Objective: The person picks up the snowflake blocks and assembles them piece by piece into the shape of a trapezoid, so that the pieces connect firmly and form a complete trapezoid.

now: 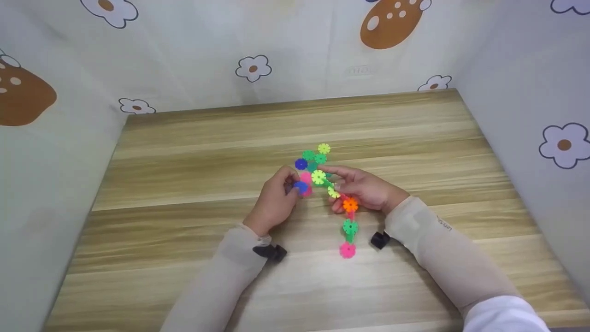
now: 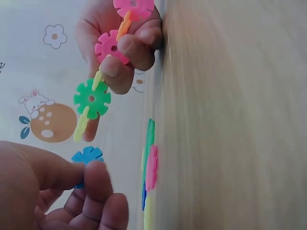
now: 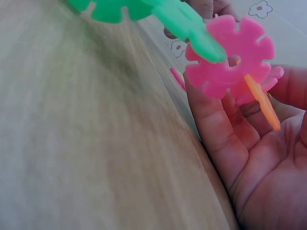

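My left hand (image 1: 274, 198) pinches a blue notched plastic disc (image 2: 88, 155) between thumb and index finger. My right hand (image 1: 367, 188) holds a chain of interlocked notched discs (image 1: 350, 226), its fingers curled about the middle. Yellow, green, orange and pink discs alternate along this chain, and its pink end (image 1: 347, 250) hangs toward the front. In the left wrist view, the blue disc is just apart from the chain's yellow end disc (image 2: 81, 125). A pink disc (image 3: 230, 56) linked to green and orange ones lies near the right fingers in the right wrist view.
Beyond the hands, several loose discs lie on the wooden table (image 1: 184, 184): a yellow one (image 1: 324, 148), green ones (image 1: 308, 155), a dark blue one (image 1: 301, 164) and pink ones (image 1: 305, 177). Patterned cloth walls (image 1: 295, 41) stand along the back and sides.
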Tool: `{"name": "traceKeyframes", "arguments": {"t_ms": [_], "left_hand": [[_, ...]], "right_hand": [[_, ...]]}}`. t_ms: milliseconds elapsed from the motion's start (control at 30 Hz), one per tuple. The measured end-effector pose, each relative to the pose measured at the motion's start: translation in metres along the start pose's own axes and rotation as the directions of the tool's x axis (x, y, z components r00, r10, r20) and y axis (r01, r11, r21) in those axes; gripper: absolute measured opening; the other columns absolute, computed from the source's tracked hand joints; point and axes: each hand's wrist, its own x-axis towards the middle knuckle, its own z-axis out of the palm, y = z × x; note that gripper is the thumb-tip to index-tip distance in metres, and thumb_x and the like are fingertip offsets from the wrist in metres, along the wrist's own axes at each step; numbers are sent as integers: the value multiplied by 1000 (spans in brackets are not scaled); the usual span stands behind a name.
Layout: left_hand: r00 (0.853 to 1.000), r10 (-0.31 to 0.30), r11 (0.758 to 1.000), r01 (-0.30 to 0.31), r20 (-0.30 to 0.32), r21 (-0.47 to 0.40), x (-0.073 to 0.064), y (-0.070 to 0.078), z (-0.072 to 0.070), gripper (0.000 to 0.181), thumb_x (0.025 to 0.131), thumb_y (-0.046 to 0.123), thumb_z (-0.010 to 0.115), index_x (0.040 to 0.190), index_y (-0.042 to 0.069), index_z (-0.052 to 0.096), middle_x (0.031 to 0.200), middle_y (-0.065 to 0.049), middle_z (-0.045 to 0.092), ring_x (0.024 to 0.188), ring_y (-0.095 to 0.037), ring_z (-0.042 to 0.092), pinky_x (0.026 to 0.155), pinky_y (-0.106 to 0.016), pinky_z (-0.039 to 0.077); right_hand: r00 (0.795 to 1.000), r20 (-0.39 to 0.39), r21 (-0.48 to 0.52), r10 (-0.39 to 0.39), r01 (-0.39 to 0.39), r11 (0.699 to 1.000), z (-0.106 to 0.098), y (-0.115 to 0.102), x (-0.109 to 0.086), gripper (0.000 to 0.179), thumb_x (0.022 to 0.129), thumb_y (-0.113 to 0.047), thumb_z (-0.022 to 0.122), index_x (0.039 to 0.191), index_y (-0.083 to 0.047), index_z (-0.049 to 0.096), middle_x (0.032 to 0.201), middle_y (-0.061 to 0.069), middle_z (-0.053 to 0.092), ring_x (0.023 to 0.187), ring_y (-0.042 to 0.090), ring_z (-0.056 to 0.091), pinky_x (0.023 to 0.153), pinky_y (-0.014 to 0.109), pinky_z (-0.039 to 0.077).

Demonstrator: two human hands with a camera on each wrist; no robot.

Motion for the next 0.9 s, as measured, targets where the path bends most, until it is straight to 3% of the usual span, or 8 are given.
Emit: {"name": "traceKeyframes", "arguments": {"t_ms": [300,467,600,800,900], "left_hand": [[994,92,995,-94,-60,-38,-1,0,6,20,96,-8,58,106,9,59,105,-6,62,96,-21,58,87,-35,53],[991,114,993,-116,-70,-27,-2,2,7,18,97,-6,60,106,9,62,102,-6,64,95,-20,59,85,-36,53],[986,152,988,-151,-63,15,-3,2,7,13,99,-3,62,104,9,63,100,-5,63,92,-19,58,82,-34,53],[967,247,966,-242,-52,89,-4,5,7,14,97,-6,61,95,8,63,95,-4,62,88,-18,57,80,-32,53],[966,253,964,-248,-43,94,-5,6,7,16,95,-8,60,92,7,63,92,-3,61,86,-17,56,78,-31,52]], "right_hand": [[1000,-1,-56,-2,2,998,2,1,1,60,106,-4,57,163,-14,40,81,5,66,79,19,78,82,36,64],[1000,-3,-74,13,-13,997,3,0,1,58,105,-4,58,161,-16,44,85,8,70,80,18,78,81,35,64],[1000,-1,-86,16,-16,996,3,0,1,58,105,-3,58,160,-16,46,86,8,73,81,19,78,81,34,64],[1000,23,-121,5,-2,993,3,0,0,57,104,-1,58,159,-13,48,85,7,72,82,18,78,83,33,64],[999,33,-125,0,4,992,3,-1,-1,57,104,-1,58,159,-13,48,84,6,72,81,17,77,85,33,63]]}}
